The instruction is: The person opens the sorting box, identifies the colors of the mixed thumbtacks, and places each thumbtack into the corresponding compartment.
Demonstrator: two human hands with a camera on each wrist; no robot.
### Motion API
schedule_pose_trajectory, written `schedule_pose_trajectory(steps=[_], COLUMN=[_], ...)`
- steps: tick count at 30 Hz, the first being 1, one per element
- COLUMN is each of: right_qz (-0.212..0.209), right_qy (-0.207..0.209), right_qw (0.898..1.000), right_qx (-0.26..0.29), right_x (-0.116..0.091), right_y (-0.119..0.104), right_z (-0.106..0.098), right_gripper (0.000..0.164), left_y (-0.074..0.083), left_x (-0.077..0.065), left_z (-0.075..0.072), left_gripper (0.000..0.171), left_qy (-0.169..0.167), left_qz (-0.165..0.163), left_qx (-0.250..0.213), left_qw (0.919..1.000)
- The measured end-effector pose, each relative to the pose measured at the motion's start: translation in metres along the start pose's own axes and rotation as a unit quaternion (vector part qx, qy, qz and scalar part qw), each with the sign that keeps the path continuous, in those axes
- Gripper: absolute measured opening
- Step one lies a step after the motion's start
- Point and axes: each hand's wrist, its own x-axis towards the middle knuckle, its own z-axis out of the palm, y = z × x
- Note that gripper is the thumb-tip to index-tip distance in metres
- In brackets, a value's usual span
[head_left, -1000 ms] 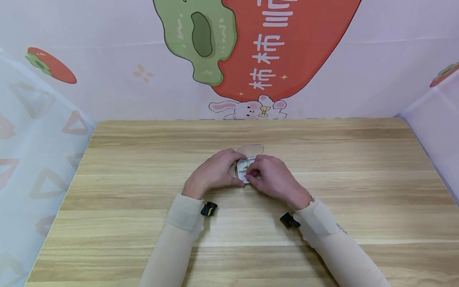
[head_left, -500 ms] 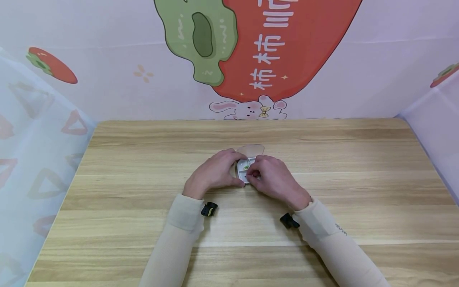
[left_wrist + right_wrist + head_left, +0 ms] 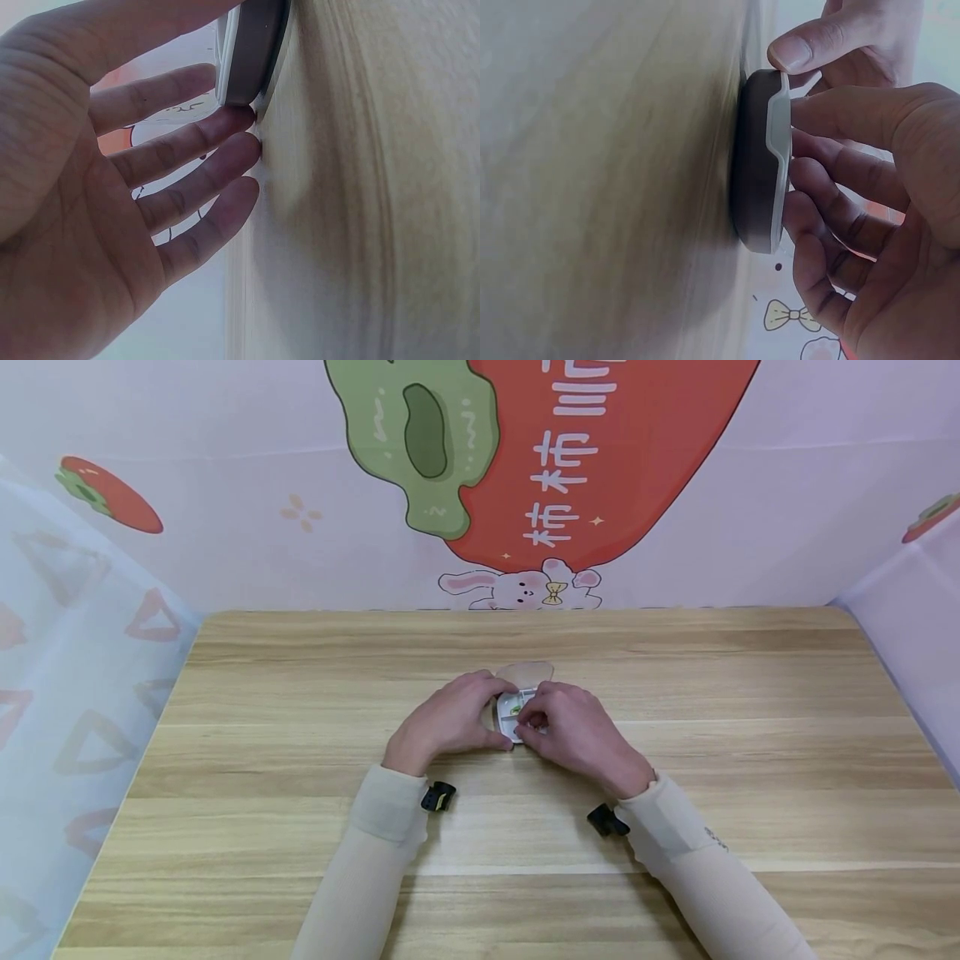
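Note:
A small pill box with white compartments and a dark outer shell lies flat on the table, its clear lid folded back. Something small and green shows in one compartment. My left hand steadies the box from the left, thumb at the near edge and index finger at the far edge; the other fingers spread loosely beside it. Over the right side of the box, my right hand has thumb and fingers curled, tips dipping inside the rim. Whether those tips pinch anything is hidden.
The wood-grain table extends around the box on all sides. A printed cloth hangs behind it and along both sides. Each sleeve cuff has a small black clip-like device, on the left and on the right.
Hardly anything differs. My right fingertips shift very slightly within the box, while my left hand and the pill box stay in place.

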Motion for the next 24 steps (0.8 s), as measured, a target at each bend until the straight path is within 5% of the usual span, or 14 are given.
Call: schedule_pose_trajectory(steps=[14,24], right_qz=[0.019,0.034], right_qy=[-0.016,0.025], right_qw=[0.999,0.996], right_qx=[0.027,0.076], right_x=[-0.001,-0.005], right_y=[0.005,0.024], right_z=[-0.010,-0.033], right_gripper=[0.013,0.008], left_y=[0.002,0.002], left_x=[0.000,0.001], left_z=[-0.001,0.000], left_gripper=[0.067,0.069], left_qy=[-0.006,-0.008], left_qz=[-0.007,-0.014], left_qx=[0.003,0.006], left_qw=[1.0000,0.9998])
